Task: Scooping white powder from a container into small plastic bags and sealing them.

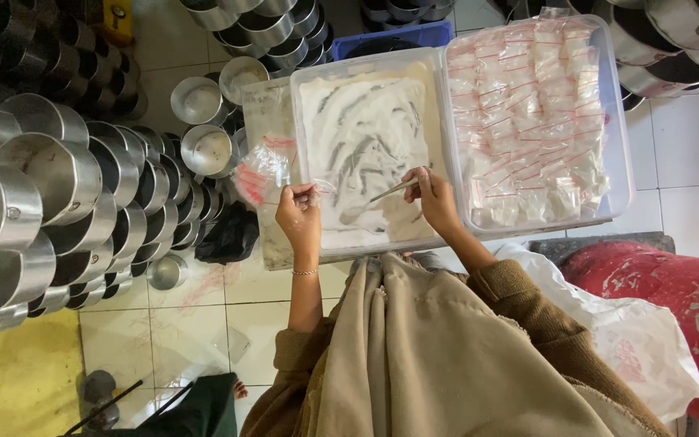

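Clearly, going from left to right:

Metal pots (34,186): stacked shiny pans are lying on their sides well to the left, apart from the work.

Empty bags (262,168): a loose pile of small clear zip bags with red strips is resting just left of the powder tub, near the left hand.

Left hand (299,217): fingers are pinching one small clear bag (317,191) by its mouth, holding it over the tub's near-left part.

Powder tub (307,81): the clear bin is holding a thin, streaked layer of white powder (366,121); bare patches are showing through.

Right hand (430,198): fingers are gripping a slim metal spoon (390,191), its tip pointing toward the bag.

Doing it well: judging by this, keeping the bag mouth wide and over the tub is letting any spill fall back; the spoon tip is best going right inside the opening.

Filled bags (535,121): sealed packets are lying piled in the right tub (620,146), touching the powder tub.
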